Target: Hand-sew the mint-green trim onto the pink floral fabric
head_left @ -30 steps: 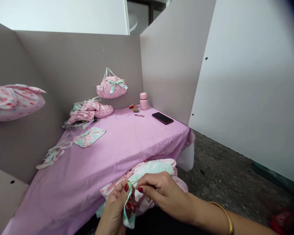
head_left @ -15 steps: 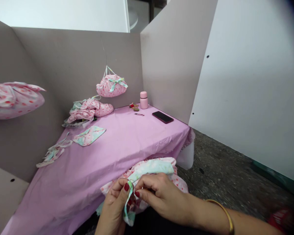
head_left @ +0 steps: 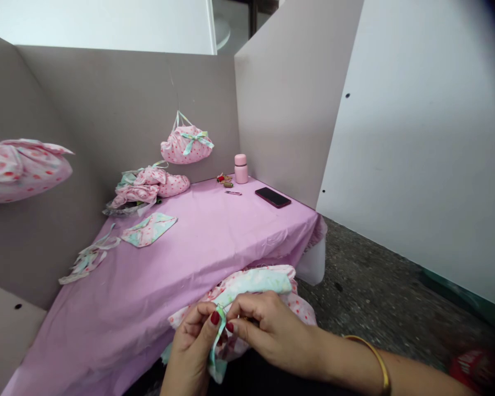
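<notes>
A bundle of pink dotted and mint fabric (head_left: 264,283) lies in my lap at the near edge of the pink-covered table (head_left: 198,242). My left hand (head_left: 192,349) pinches a narrow mint fabric strip (head_left: 215,352) that hangs down from its fingers. My right hand (head_left: 272,330) is closed in a pinch right beside it, fingertips touching the same strip and the bundle. A gold bangle (head_left: 375,360) sits on my right wrist.
On the table lie a mint fabric piece (head_left: 148,229), fabric strips (head_left: 88,258), a heap of pink pouches (head_left: 148,187), a pink bottle (head_left: 241,168), thread spools (head_left: 225,180) and a dark phone (head_left: 273,197). A finished pouch (head_left: 186,144) hangs on the back panel; another (head_left: 22,168) hangs at left.
Both hands have drawn slightly closer together on the strip. The view shifted a little; nothing on the table moved.
</notes>
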{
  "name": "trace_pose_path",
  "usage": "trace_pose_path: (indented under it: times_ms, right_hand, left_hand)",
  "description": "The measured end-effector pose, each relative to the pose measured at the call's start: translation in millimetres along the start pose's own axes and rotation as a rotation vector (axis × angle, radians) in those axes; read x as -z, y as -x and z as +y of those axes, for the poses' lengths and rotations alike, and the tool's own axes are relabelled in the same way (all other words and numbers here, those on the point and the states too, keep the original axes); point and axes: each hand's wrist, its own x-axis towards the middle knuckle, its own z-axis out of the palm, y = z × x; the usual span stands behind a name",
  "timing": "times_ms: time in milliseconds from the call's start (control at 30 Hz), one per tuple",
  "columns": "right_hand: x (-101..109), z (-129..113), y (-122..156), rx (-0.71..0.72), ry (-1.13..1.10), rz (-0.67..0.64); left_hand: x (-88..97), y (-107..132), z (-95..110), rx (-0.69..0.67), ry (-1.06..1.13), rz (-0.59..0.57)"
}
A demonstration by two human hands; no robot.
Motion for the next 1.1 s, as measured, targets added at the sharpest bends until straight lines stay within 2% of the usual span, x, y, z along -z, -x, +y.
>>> trace_pose_path:
  times_ms: [267, 567, 1100]
  right_hand:
    - [-3.5, 2.8, 0.0, -0.023, -0.173, 0.033]
    - [-7.1, 9.3, -1.2, -0.031, -0.424, 0.077]
    - [-8.4, 12.6, 0.6, -0.064, -0.317, 0.011]
  left_hand:
    - [-0.7, -2.8, -3.0, -0.002, -0.002, -0.013]
    - [-4.7, -1.5, -2.8, 0.091, 0.064, 0.007]
    - [-3.0, -4.1, -5.2, 0.081, 0.106, -0.016]
